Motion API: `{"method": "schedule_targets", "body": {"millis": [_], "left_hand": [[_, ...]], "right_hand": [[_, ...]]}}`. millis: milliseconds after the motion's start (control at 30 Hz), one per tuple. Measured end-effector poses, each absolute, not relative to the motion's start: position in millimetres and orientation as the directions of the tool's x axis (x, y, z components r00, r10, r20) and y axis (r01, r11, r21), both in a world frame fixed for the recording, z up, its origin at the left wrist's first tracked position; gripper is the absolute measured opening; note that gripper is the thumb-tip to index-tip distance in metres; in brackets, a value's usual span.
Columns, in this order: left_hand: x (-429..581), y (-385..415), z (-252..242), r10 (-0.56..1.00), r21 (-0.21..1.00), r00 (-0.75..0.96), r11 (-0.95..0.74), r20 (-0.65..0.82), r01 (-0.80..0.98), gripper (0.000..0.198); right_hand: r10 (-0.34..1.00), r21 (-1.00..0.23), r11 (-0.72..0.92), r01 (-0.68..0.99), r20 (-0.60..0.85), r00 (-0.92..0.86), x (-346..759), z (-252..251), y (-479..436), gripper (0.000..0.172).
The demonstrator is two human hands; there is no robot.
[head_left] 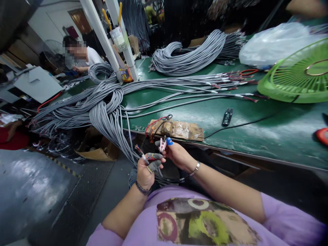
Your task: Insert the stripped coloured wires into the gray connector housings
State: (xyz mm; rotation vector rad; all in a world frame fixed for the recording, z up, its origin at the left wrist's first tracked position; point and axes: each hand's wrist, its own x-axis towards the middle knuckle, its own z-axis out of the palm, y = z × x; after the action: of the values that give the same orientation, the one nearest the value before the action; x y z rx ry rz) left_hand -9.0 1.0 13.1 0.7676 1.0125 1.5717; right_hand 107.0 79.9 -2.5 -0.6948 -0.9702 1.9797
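Nearest, the left hand (145, 173) was curled around a gray cable (145, 159), just short of the counter (256, 136); its long axis slanted, with the bared wires (138, 149) pointing forward and left. The right hand (177, 154) pinched a pink clip (162, 145). The step seemed to be handling wire ends; the next move called for a steady cable, I judged. Beyond, a wooden board (189, 130) lay along the counter's near edge, with piled cables (102, 99) at left and a green fan (289, 80) at right.

In front of you stretches a glossy green desk (269, 133), white posts (99, 30) rising from it; at your left, the grey floor (30, 184) shines beside yellow-and-black tape (63, 166).
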Motion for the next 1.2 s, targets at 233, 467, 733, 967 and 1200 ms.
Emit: {"method": "schedule_targets", "body": {"millis": [233, 467, 733, 967, 1200], "left_hand": [[-7.7, 2.6, 7.6, 0.974, 0.910, -0.218, -0.038, -0.058, -0.412, 0.023], [-7.6, 2.1, 6.8, 0.976, 0.901, -0.215, -0.055, -0.043, -0.431, 0.022], [-11.6, -10.7, -5.2, 0.982, 0.934, -0.167, 0.025, -0.090, -0.358, 0.020], [-14.0, -16.9, -7.6, 0.991, 0.974, -0.137, -0.042, 0.011, -0.224, 0.032], [-7.8, -26.9, -8.2, 0.997, 0.995, -0.068, 0.018, -0.024, -0.096, 0.028]], "right_hand": [[0.803, -0.626, -0.555, -0.549, -0.230, -0.550, 102.5, -1.8, 85.6, 0.035], [0.763, -0.589, -0.601, -0.540, -0.220, -0.608, 104.2, -5.7, 82.4, 0.040], [0.726, -0.562, -0.669, -0.486, -0.353, -0.590, 122.5, -15.7, 77.5, 0.037], [0.816, -0.748, -0.516, -0.417, -0.281, -0.505, 142.5, -19.1, 70.8, 0.025], [0.833, -0.968, -0.218, -0.124, -0.118, -0.540, 159.7, -8.6, 47.7, 0.024]]}}
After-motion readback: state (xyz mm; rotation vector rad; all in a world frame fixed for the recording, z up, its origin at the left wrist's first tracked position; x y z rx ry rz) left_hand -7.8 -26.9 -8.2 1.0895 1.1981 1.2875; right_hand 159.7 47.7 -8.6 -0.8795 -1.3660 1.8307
